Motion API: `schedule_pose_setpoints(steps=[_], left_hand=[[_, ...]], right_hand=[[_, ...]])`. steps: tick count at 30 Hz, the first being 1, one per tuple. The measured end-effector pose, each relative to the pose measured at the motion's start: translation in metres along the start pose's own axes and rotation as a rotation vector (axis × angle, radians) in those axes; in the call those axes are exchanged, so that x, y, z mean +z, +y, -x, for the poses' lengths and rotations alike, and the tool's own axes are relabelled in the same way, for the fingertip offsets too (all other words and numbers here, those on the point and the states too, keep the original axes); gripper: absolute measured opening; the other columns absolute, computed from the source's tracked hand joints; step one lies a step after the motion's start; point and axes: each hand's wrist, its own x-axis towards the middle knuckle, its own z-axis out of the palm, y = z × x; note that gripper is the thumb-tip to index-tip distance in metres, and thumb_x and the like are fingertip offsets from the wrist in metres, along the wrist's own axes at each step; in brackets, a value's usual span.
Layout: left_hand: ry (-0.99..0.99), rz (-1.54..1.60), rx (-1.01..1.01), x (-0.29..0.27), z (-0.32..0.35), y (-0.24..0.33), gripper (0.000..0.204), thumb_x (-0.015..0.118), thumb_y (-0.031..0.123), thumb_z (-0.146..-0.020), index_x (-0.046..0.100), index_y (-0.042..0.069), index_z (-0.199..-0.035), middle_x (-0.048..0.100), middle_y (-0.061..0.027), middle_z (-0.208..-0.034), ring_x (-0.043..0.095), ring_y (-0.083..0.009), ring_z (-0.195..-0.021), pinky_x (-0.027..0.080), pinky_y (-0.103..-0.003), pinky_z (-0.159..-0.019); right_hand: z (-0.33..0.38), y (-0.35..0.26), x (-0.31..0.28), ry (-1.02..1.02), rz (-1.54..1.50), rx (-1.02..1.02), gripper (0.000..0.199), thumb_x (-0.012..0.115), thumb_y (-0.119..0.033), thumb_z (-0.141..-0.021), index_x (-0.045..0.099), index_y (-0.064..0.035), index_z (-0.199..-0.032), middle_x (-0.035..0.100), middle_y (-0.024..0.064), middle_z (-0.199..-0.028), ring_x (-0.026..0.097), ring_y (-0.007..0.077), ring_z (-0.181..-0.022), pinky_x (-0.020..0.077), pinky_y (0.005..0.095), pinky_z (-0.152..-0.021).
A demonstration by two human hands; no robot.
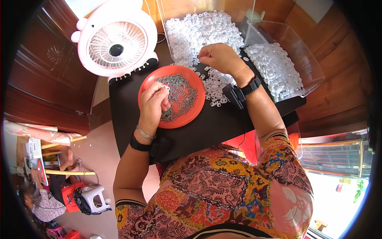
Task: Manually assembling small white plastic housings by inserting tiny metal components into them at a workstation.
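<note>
My left hand [152,102] is closed over the left side of an orange-red plate [142,92], pinching a small white plastic piece [166,87] between thumb and fingertips. Grey screws or nails [181,97], too small to tell which, are spread across that plate. Farther off, my right hand [220,57] hangs over the near edge of a large heap of white two-holed plastic pieces [203,34]. Its fingers are bent together, and what they hold, if anything, is hidden. More loose white pieces [218,85] lie below my right wrist on the dark table [191,135].
A pink animal-shaped fan [116,49] stands at the table's far left. On the right, a clear plastic bin [308,77] holds small white oval pieces [274,69]. Wooden panels close in the far and right sides. At lower left another person sits near a white stool [94,198].
</note>
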Motion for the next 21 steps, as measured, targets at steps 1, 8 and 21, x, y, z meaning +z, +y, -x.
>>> schedule_pose_setpoints(steps=[1, 8, 21], left_hand=[[-0.001, 0.0, 0.001, 0.0, 0.0, 0.0, 0.018, 0.049, 0.015, -0.09, 0.052, 0.005, -0.075, 0.049, 0.0009, -0.059, 0.048, -0.0064, -0.051, 0.037, -0.019, -0.046], [-0.015, -0.015, 0.003, 0.0, 0.0, -0.001, 0.018, 0.049, 0.015, -0.091, 0.052, 0.005, -0.076, 0.05, 0.0003, -0.06, 0.048, -0.0068, -0.052, 0.037, -0.019, -0.047], [-0.05, -0.078, -0.024, -0.002, 0.001, 0.003, 0.018, 0.047, 0.017, -0.091, 0.052, 0.005, -0.079, 0.051, -0.0014, -0.066, 0.052, -0.0097, -0.056, 0.039, -0.021, -0.05]], right_hand=[[-0.001, 0.002, 0.004, 0.001, 0.001, 0.0, 0.017, 0.064, -0.02, -0.081, 0.069, -0.0067, -0.091, 0.069, 0.0102, -0.08, 0.067, 0.0237, -0.073, 0.0508, 0.0331, -0.068], [-0.005, 0.01, 0.037, -0.101, 0.189, -0.188, 0.016, 0.061, -0.016, -0.076, 0.068, -0.008, -0.088, 0.064, 0.0105, -0.091, 0.061, 0.0318, -0.089, 0.0491, 0.0411, -0.078], [-0.001, 0.012, 0.028, -0.204, 0.176, -0.165, 0.015, 0.066, -0.023, -0.074, 0.065, -0.0086, -0.081, 0.067, 0.0105, -0.08, 0.063, 0.0316, -0.08, 0.0494, 0.0419, -0.071]])
